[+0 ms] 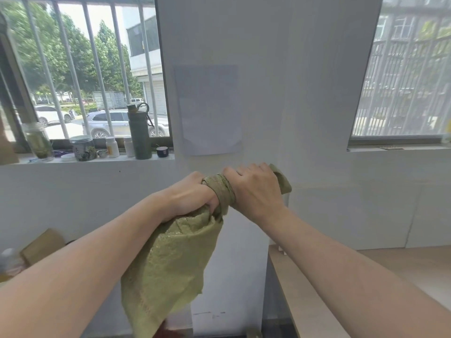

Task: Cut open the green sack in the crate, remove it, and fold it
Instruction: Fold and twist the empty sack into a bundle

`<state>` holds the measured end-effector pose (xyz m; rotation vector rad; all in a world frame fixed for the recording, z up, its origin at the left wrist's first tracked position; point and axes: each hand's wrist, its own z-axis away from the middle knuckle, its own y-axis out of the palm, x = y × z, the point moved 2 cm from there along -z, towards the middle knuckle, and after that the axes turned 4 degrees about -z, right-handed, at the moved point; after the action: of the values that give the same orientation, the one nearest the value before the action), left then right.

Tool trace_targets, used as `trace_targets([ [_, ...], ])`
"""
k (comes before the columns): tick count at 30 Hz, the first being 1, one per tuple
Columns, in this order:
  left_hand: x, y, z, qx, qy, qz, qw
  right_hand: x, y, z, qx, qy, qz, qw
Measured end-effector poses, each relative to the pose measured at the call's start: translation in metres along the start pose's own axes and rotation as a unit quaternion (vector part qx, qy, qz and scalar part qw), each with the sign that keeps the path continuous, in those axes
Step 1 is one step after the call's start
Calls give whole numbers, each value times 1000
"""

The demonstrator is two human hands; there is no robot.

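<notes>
The green sack hangs in the air in front of the white wall, held up at chest height. My left hand grips its bunched neck from the left. My right hand clasps the twisted top end just beside it, with a short green flap sticking out past its knuckles. The sack's body droops down below my left forearm to the bottom edge of the view. The crate is not in sight.
A light wooden table fills the lower right. The left windowsill holds a dark green bottle, several jars and small containers. A cardboard piece and a blurred bottle sit at the lower left. Something reddish lies under the sack.
</notes>
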<state>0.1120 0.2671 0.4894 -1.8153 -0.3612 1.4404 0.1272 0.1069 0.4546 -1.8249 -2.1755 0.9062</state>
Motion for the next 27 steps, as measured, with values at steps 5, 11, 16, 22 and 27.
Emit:
trace_targets([
  [5, 8, 8, 1, -53, 72, -104, 991, -8, -7, -2, 83, -2, -55, 995],
  [11, 5, 30, 9, -170, 170, -474, 847, -14, -14, -2, 237, 88, -81, 964],
  [16, 20, 46, 2, -222, 124, -573, 779, -11, -17, -6, 328, 150, -112, 926],
  [22, 38, 39, -9, -261, 194, -526, 786, -10, -21, -4, 398, 121, -142, 898],
  [27, 20, 27, -8, -203, 108, -450, 863, -6, -19, 4, 278, 60, -120, 951],
])
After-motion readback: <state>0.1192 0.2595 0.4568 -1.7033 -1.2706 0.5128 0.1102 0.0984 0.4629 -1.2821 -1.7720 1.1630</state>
